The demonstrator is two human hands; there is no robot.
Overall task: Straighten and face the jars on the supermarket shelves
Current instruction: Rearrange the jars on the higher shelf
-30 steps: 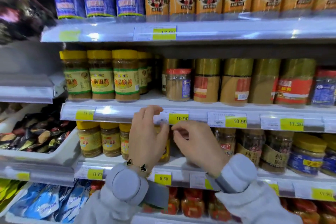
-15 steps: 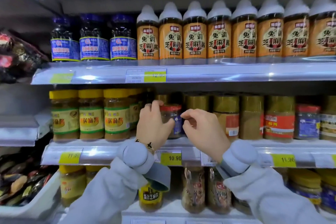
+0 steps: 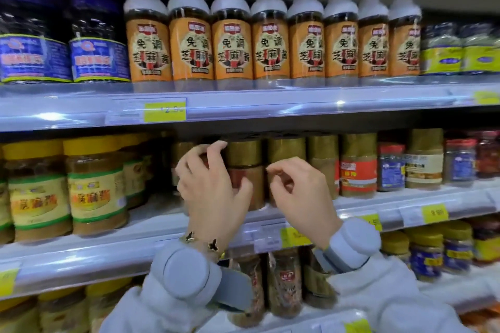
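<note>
- Left hand (image 3: pixel 213 186) is up at the middle shelf (image 3: pixel 81 249), fingers curled round a small red-lidded jar (image 3: pixel 204 157); the hand hides most of that jar, so the label facing cannot be read
- Right hand (image 3: pixel 300 194) hangs just beside it, fingers bent in loosely, thumb and forefinger tips close together; nothing sits between them, and whether they touch the jar behind cannot be told
- Directly behind and between both hands stand the gold-lidded jars (image 3: pixel 243 153) with red-orange labels, upright in a row running off to the right of the right hand
- Left of the left hand, yellow-lidded sesame paste jars (image 3: pixel 96 186) with green-edged labels stand upright at the shelf front, faces forward; a gap lies between them and the gripped jar
- Above both hands, the upper shelf carries white-capped orange bottles (image 3: pixel 232 46) in a tight row, labels front; dark blue-labelled jars (image 3: pixel 98 43) sit further left
- Far right of the right hand, small blue-labelled jars (image 3: pixel 391 167) with red lids
- A gold bracelet (image 3: pixel 203 242) rides the left wrist; pale grey sleeves (image 3: pixel 405 303) cover both arms; yellow price tags (image 3: pixel 165 112) line the shelf edges
</note>
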